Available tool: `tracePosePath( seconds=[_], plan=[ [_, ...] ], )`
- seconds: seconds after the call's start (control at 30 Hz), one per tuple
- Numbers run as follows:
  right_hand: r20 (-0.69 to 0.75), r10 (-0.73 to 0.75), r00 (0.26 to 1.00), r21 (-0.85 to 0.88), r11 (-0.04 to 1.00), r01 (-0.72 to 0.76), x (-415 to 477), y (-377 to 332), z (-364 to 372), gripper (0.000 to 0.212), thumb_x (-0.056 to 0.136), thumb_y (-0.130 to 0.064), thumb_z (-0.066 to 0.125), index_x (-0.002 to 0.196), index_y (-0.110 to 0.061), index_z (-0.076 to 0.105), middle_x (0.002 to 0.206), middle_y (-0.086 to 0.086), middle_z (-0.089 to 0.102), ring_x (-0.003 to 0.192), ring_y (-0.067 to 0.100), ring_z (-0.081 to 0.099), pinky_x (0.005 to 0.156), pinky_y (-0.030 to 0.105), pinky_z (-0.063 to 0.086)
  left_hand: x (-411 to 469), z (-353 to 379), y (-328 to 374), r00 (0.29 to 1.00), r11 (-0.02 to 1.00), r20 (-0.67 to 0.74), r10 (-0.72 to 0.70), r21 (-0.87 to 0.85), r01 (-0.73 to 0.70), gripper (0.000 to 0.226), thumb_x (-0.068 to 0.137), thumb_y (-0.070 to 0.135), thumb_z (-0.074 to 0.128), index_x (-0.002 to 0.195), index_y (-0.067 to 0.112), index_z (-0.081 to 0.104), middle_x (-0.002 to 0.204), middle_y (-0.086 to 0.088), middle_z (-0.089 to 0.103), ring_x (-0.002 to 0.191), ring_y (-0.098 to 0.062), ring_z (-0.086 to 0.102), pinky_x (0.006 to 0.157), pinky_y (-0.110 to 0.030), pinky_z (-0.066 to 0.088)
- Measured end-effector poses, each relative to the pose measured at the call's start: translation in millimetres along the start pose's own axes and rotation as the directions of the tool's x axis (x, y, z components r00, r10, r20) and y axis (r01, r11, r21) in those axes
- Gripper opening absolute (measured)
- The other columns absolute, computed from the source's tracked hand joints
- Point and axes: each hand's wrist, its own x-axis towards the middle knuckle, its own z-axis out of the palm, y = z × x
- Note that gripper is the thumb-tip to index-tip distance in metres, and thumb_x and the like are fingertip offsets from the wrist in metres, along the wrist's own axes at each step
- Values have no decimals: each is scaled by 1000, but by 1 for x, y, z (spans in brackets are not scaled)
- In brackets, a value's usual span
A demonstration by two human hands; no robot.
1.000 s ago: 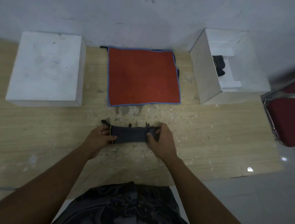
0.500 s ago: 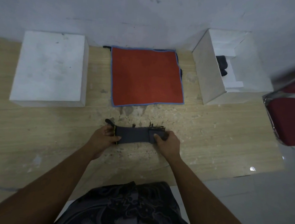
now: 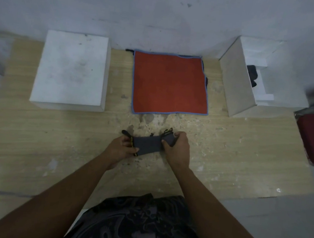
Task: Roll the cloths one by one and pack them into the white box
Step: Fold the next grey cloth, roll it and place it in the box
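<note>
Everything is carried by the wood-grain tabletop (image 3: 36,142). A closed white box (image 3: 69,69) is set at its far left. The open white box (image 3: 236,88) is set at the far right corner, with one dark roll (image 3: 252,76) seen inside. An orange cloth (image 3: 169,84), blue-edged, is laid flat at the far edge between them, darker cloth showing beneath. The grey cloth (image 3: 147,144), folded into a narrow band, is held at mid-tabletop, nearer the near edge. Its left end is pinched by the left hand (image 3: 119,148); its right end is wrapped by the curled fingers of the right hand (image 3: 178,151). The cloth is judged light, soft and limp; a roll is expected to spring loose unless clamped across its ends.
</note>
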Motion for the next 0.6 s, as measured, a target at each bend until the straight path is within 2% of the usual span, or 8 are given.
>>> tracePosePath(
  seconds=[0.07,0.13,0.23,0.3,0.4,0.47,0.6],
  plan=[
    [12,-65,998,-113,991,66,-3,-1,7,35,86,-27,64,113,-13,47,108,7,54,96,23,56,72,38,53,1,-1,-2,1000,1000,-4,-9,-11,9,44,77,-3,73,116,3,55,114,-15,66,102,-29,64,82,-37,54],
    [55,-159,986,-196,966,167,-9,1,13,41,85,-36,64,113,-11,47,110,7,49,102,22,49,72,34,47,2,-1,-4,1000,1000,-11,-14,-26,14,44,77,-3,73,116,2,55,115,-15,66,103,-30,65,81,-38,55],
    [101,-235,967,-158,956,249,-17,0,18,45,88,-51,56,110,-12,49,106,6,48,100,19,42,78,31,44,3,0,-6,1000,1000,-4,-6,-28,6,41,78,-2,72,114,6,55,114,-14,66,103,-29,65,85,-40,55],
    [99,-253,962,-97,960,262,-19,-1,17,36,94,-44,48,108,-10,52,104,8,50,97,23,47,79,33,43,3,2,-7,1000,1000,-12,1,-1,-1,39,79,-1,72,113,9,55,114,-14,66,103,-29,65,91,-45,54],
    [56,-228,972,-62,971,231,-16,3,17,28,94,-30,51,109,-7,51,108,12,48,96,26,49,78,36,45,3,3,-8,1000,1000,-24,-6,9,6,37,78,2,73,110,11,56,112,-13,67,102,-29,65,93,-48,54],
    [54,-172,984,-79,981,176,-13,6,16,35,91,-33,57,113,-7,48,112,12,47,99,25,46,79,35,45,2,3,-8,1000,1000,-20,-9,-18,9,37,79,1,72,111,9,56,112,-13,67,102,-29,65,92,-47,54],
    [140,-39,989,-56,997,47,-8,7,21,53,89,-45,57,124,-8,45,113,11,57,102,27,56,80,41,54,0,6,-5,1000,999,-3,9,-49,-9,39,80,0,71,115,7,56,110,-10,67,101,-27,66,87,-43,56]
  ],
)
